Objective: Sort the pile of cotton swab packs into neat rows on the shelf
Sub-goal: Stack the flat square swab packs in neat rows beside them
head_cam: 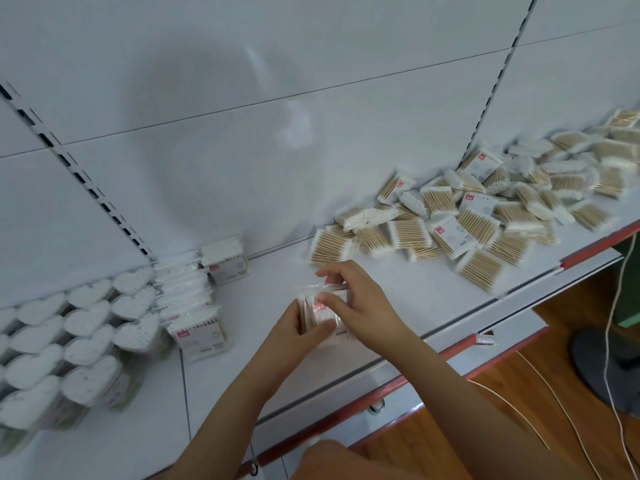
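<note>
A loose pile of cotton swab packs with wooden sticks lies on the white shelf at the right. Over the shelf's middle, both hands hold a small stack of swab packs standing on edge. My left hand grips the stack from the left and below. My right hand grips it from the right, thumb on the front label. A row of upright swab packs stands at the left, running from the back panel toward the front.
Heart-shaped white swab boxes fill the shelf's left end. The shelf has a red front edge with a lower shelf beneath. A fan base and white cables sit on the wooden floor at the right.
</note>
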`<action>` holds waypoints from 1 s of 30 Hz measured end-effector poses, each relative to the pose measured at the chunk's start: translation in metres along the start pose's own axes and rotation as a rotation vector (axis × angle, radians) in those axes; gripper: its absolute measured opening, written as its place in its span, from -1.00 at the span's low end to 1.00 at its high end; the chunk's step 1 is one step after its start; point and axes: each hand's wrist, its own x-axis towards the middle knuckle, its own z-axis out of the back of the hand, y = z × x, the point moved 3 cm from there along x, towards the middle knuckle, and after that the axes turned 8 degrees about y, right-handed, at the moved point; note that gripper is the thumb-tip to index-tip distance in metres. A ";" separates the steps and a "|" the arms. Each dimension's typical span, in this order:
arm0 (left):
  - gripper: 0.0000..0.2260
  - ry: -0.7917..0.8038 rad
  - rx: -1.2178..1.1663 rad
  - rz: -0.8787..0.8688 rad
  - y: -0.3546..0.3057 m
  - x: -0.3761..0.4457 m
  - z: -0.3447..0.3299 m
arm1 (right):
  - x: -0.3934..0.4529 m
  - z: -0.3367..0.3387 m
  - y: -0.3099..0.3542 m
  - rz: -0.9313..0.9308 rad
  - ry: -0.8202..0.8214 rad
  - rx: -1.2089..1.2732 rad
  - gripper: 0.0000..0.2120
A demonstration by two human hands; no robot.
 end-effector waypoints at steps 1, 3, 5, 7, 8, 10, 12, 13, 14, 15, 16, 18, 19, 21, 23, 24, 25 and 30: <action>-0.75 -0.023 0.023 -0.010 0.000 -0.002 0.002 | 0.000 -0.002 0.001 0.017 -0.007 -0.004 -0.75; -0.74 -0.074 -0.031 -0.032 0.001 -0.005 0.008 | -0.002 -0.005 -0.001 0.021 -0.042 -0.001 -0.63; -0.73 -0.109 -0.071 -0.053 0.000 -0.008 0.015 | -0.004 -0.008 -0.006 -0.063 -0.018 0.061 -0.47; -0.73 -0.123 -0.062 -0.083 -0.001 -0.013 0.022 | -0.004 -0.014 -0.012 -0.159 0.096 0.221 -0.42; -0.74 -0.125 -0.012 -0.099 0.000 -0.016 0.025 | -0.004 -0.018 -0.015 -0.188 0.152 0.296 -0.44; -0.73 -0.132 0.158 -0.124 0.004 -0.024 0.031 | -0.001 -0.024 -0.019 -0.205 0.191 0.344 -0.53; -0.62 -0.131 0.335 -0.138 0.010 -0.035 0.040 | 0.004 -0.026 -0.019 -0.185 0.177 0.309 -0.57; -0.51 -0.116 0.443 -0.150 0.015 -0.041 0.046 | 0.009 -0.026 -0.018 -0.175 0.159 0.298 -0.58; -0.43 -0.096 0.583 -0.167 0.020 -0.048 0.053 | 0.014 -0.026 -0.017 -0.170 0.132 0.295 -0.60; -0.39 -0.069 0.737 -0.188 0.027 -0.055 0.059 | 0.020 -0.026 -0.016 -0.173 0.107 0.298 -0.63; -0.39 -0.038 0.883 -0.207 0.034 -0.062 0.065 | 0.027 -0.027 -0.016 -0.177 0.088 0.295 -0.65; -0.43 0.018 1.077 -0.258 0.048 -0.073 0.072 | 0.041 -0.034 -0.017 -0.181 0.072 0.257 -0.62; -0.46 0.027 1.132 -0.288 0.054 -0.075 0.073 | 0.049 -0.040 -0.016 -0.178 0.076 0.251 -0.59; -0.48 0.017 1.162 -0.314 0.060 -0.077 0.074 | 0.064 -0.054 -0.012 -0.156 0.098 0.255 -0.56; -0.49 0.005 1.145 -0.318 0.061 -0.075 0.074 | 0.077 -0.068 -0.007 -0.133 0.129 0.239 -0.59; -0.49 -0.001 1.138 -0.322 0.060 -0.074 0.074 | 0.084 -0.076 -0.006 -0.125 0.141 0.231 -0.61; -0.50 -0.004 1.134 -0.327 0.060 -0.075 0.075 | 0.091 -0.083 -0.007 -0.122 0.156 0.216 -0.62; -0.53 -0.011 1.031 -0.343 0.060 -0.075 0.077 | 0.102 -0.104 -0.006 -0.115 0.106 0.034 -0.55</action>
